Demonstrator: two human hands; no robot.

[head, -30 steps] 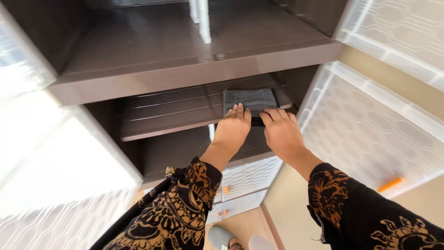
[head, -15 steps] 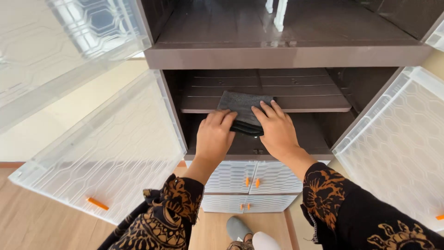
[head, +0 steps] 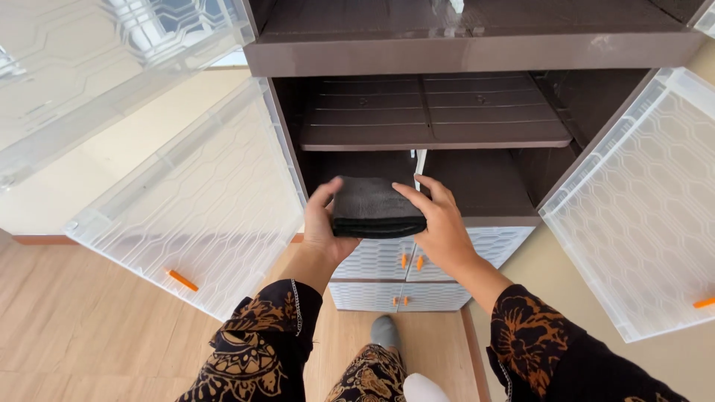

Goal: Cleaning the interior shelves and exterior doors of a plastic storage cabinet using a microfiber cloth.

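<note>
— What do the two hands have hold of?

— A folded dark cloth (head: 376, 208), charcoal, folded into a thick flat stack. The left hand (head: 322, 221) is closed on its left edge, thumb lying over the top and the fingers hidden beneath. The right hand (head: 439, 223) clasps the right edge the same way, with the fingers (head: 414, 196) spread over the top corner. Neither hand is wide open; both are curled around the cloth.

— Where is the cloth in relation to the cabinet?

— It is held in the air in front of the open brown cabinet (head: 477, 52), below the ribbed middle shelf (head: 432, 119) and level with the lower compartment (head: 480, 186). It touches nothing but the hands, as far as I can tell.

— And the doors?

— Translucent white doors with a honeycomb pattern stand swung open on both sides. The left door (head: 216, 201) carries an orange handle (head: 182, 281) near its lower edge; the right door (head: 640, 208) shows an orange handle (head: 703, 303) at the frame's edge. Below the cloth are smaller closed white doors (head: 387, 260) with orange handles.

— What else shows?

— Black sleeves with a golden-brown floral print (head: 253, 342), a wooden floor (head: 74, 320), and a foot in a grey sock (head: 386, 331) directly below the cloth.
</note>
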